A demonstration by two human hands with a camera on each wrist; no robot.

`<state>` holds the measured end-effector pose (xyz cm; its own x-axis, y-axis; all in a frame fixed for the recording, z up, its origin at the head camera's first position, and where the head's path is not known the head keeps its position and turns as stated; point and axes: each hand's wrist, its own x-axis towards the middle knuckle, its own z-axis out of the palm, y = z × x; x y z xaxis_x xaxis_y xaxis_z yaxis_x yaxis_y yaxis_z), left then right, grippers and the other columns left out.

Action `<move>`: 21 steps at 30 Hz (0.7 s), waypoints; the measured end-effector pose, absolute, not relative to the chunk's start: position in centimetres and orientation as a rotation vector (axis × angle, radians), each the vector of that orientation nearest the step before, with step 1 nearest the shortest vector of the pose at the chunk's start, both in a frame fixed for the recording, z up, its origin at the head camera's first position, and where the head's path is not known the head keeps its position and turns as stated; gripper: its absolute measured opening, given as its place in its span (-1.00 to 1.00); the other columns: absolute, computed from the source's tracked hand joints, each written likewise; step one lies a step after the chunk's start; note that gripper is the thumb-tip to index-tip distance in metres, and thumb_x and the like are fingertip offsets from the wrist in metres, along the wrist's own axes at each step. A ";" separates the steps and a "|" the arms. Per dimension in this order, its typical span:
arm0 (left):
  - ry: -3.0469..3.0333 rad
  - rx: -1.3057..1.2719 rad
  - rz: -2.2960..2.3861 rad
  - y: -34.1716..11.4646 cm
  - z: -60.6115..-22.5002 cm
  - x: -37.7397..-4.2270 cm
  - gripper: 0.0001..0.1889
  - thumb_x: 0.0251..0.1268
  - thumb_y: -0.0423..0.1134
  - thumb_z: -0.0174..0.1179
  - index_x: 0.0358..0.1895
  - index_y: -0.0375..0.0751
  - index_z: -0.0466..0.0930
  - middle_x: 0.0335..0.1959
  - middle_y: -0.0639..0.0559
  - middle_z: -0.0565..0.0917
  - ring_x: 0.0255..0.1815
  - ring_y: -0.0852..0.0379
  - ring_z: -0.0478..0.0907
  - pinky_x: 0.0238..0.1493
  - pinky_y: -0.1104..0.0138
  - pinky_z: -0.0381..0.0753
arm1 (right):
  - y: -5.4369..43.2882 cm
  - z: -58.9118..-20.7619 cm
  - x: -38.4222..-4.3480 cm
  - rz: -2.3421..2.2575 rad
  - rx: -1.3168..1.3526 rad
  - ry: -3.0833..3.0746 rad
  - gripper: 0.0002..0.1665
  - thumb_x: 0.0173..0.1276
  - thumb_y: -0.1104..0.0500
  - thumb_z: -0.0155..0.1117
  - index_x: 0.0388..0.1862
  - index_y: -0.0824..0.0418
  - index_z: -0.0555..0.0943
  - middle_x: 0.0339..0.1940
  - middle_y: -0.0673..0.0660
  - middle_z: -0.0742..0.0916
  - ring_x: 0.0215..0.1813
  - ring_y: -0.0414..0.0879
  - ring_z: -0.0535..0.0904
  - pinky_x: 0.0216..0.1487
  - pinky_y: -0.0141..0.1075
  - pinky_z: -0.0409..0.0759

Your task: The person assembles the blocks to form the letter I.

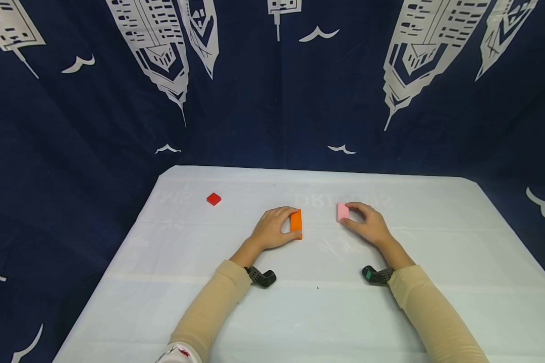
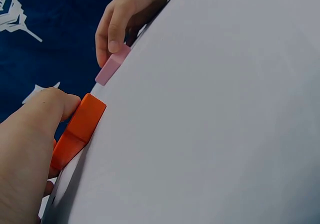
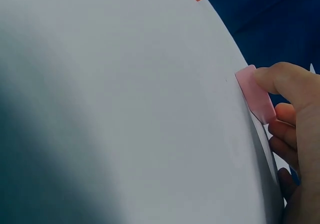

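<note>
In the head view my left hand (image 1: 274, 228) pinches an orange block (image 1: 296, 224) between thumb and fingers, near the middle of the table. The left wrist view shows the same orange block (image 2: 82, 126) with the thumb at one end. To the right, my right hand (image 1: 367, 222) holds a smaller pink block (image 1: 342, 212) by its ends. In the right wrist view the thumb presses on the pink block (image 3: 255, 95), and the fingertips curl at its far end. A gap of bare table separates the two blocks.
A small red block (image 1: 214, 198) lies on the white table (image 1: 300, 312), left of my left hand. Dark blue cloth (image 1: 281, 111) with pale building and bird prints hangs behind the table. Each wrist wears a black strap device, the left one (image 1: 262, 277) and the right one (image 1: 377, 275).
</note>
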<state>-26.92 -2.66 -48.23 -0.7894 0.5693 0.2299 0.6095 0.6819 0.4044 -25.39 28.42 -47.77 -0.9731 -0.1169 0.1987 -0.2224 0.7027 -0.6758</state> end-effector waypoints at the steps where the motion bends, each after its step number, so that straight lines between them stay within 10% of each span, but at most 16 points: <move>1: -2.802 -0.983 -0.721 -2.7 -48.2 -26.9 -0.33 0.25 0.19 0.18 0.38 0.01 0.37 0.34 0.06 0.45 0.39 0.06 0.30 0.40 0.13 0.19 | 28.4 -47.7 -25.5 1.127 0.270 -2.774 -0.32 0.23 -0.02 0.41 0.24 0.29 0.51 0.28 0.36 0.53 0.35 0.29 0.35 0.35 0.13 0.25; 21: -2.829 -0.970 -0.703 -2.6 -48.4 -27.0 -0.32 0.25 0.20 0.16 0.40 0.02 0.34 0.36 0.06 0.42 0.40 0.06 0.28 0.41 0.14 0.17 | 28.8 -47.7 -26.4 1.258 0.237 -2.708 -0.42 0.03 0.11 0.58 0.03 0.31 0.63 0.09 0.31 0.65 0.19 0.20 0.49 0.26 0.06 0.37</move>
